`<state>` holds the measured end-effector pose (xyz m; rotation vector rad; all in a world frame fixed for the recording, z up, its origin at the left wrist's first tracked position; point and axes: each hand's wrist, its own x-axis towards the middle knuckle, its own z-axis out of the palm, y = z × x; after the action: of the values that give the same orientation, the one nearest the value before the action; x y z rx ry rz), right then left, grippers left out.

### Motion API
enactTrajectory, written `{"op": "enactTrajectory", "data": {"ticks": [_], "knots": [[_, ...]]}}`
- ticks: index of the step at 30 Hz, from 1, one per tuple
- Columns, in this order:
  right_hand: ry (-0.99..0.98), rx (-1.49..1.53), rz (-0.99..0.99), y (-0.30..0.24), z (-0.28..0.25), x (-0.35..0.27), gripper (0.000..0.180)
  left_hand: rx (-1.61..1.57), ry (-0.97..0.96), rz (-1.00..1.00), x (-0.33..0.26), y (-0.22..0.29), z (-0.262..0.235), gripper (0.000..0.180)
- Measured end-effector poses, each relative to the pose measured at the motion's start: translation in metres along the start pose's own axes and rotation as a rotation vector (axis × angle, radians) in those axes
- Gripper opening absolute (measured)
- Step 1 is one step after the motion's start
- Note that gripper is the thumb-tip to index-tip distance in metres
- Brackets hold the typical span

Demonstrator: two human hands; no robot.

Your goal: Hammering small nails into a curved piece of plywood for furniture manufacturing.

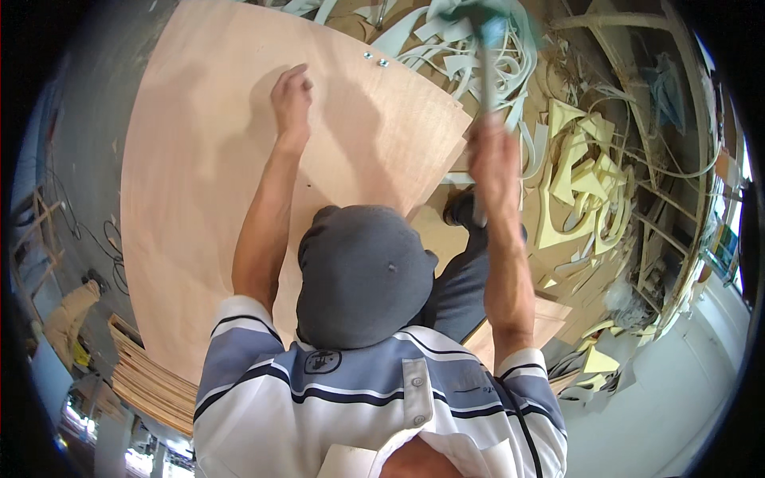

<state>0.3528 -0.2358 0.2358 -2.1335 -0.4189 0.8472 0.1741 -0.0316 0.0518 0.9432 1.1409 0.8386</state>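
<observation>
A large sheet of light plywood (207,159) with a curved edge lies in front of me. My left hand (293,99) is over it, its fingers curled together; whatever they hold, if anything, is hidden. In my right hand (496,163) I grip the handle of a hammer (488,76), raised beyond the plywood's right edge. The hammer's head is smeared by motion. Near the far edge of the sheet are two small shiny metal fittings, the left one (368,55) and the right one (383,63), apart from both hands.
White offcut strips (510,72) lie tangled beyond the plywood. Yellow foam scraps (586,183) pile up on the right, beside a wooden frame (669,159). Stacked boards (151,374) stand at the lower left, and a dark cable (111,247) trails across the floor.
</observation>
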Motion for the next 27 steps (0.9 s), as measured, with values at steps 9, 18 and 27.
{"op": "enactTrajectory", "data": {"ticks": [9, 18, 27], "knots": [[0.383, -0.214, -0.777, 0.036, 0.063, 0.063, 0.042, -0.160, 0.143, -0.134, -0.115, 0.009, -0.107, 0.027], [0.209, -0.295, -0.347, -0.053, 0.022, 0.072, 0.045, -0.316, 0.219, -0.226, -0.146, 0.041, -0.103, 0.021], [0.787, -0.187, -1.244, -0.019, 0.049, 0.056, 0.033, -0.166, 0.150, -0.280, -0.129, 0.056, -0.094, 0.026]]}}
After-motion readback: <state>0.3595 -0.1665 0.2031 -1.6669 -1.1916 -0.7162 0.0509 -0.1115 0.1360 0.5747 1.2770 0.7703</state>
